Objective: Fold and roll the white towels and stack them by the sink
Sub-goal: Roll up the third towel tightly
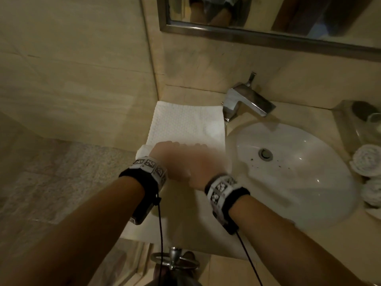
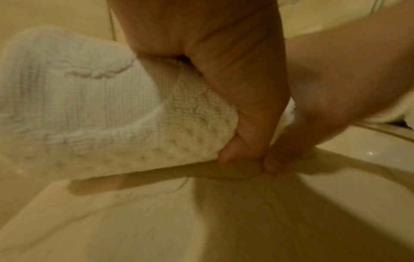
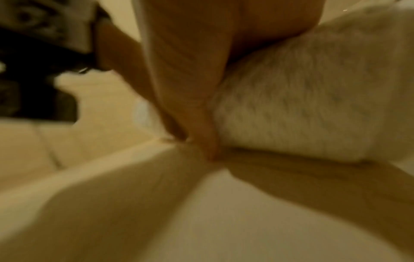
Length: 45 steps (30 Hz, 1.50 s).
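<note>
A white waffle-textured towel (image 1: 185, 122) lies flat on the counter left of the sink, running back to the wall corner. Its near end is wound into a thick roll (image 2: 89, 106) under both hands. My left hand (image 1: 167, 153) grips the roll's left part, its thumb (image 2: 233, 154) tucked beneath. Close beside it, my right hand (image 1: 203, 162) grips the right part of the roll (image 3: 302, 106), with its thumb (image 3: 201, 134) at the roll's lower edge. Both sets of fingers curl over the top, and their tips are hidden. Two rolled white towels (image 1: 367, 162) sit right of the sink.
The white oval sink (image 1: 309, 182) fills the middle right, with a chrome faucet (image 1: 245, 102) behind it. A glass (image 1: 374, 122) stands on a tray at the far right. A mirror (image 1: 268, 17) hangs above. A metal towel ring (image 1: 175, 261) hangs below the counter edge.
</note>
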Each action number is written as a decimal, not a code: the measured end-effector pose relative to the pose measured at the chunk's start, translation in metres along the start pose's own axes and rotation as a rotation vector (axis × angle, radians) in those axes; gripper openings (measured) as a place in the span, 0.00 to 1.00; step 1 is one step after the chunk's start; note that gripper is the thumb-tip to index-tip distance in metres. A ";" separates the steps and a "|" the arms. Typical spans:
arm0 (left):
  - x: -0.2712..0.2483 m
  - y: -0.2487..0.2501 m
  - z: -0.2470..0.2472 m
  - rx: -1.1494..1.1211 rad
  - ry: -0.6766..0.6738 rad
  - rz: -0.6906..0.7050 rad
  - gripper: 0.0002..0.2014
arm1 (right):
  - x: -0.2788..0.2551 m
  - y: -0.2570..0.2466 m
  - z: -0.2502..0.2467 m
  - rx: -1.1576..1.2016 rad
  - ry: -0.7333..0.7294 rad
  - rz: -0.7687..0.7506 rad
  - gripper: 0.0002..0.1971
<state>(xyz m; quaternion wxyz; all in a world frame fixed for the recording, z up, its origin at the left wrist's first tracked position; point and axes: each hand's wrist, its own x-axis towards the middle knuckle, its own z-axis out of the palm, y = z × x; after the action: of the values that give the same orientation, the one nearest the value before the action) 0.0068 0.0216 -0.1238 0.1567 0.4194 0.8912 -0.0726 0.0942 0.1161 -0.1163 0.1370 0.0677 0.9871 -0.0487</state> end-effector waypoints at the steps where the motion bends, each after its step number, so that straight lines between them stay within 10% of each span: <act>1: 0.002 -0.001 -0.002 -0.008 -0.018 -0.002 0.35 | -0.005 -0.001 0.005 -0.024 0.043 0.006 0.39; 12: -0.028 0.008 0.044 0.081 0.500 0.002 0.20 | 0.022 0.005 -0.004 0.057 -0.055 0.040 0.30; 23: -0.002 0.001 0.007 0.077 0.100 -0.007 0.39 | -0.006 -0.010 0.009 -0.120 0.077 0.033 0.43; 32: -0.022 0.005 0.014 0.096 0.095 0.002 0.31 | 0.014 -0.007 -0.013 0.110 -0.186 0.055 0.17; 45: -0.003 -0.002 0.006 -0.027 -0.076 -0.021 0.45 | -0.015 0.003 0.005 -0.049 0.048 -0.073 0.43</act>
<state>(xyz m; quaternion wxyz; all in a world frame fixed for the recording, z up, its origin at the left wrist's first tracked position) 0.0082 0.0162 -0.1286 0.1952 0.4050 0.8898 -0.0779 0.1107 0.1171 -0.1170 0.1129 0.0295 0.9928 -0.0277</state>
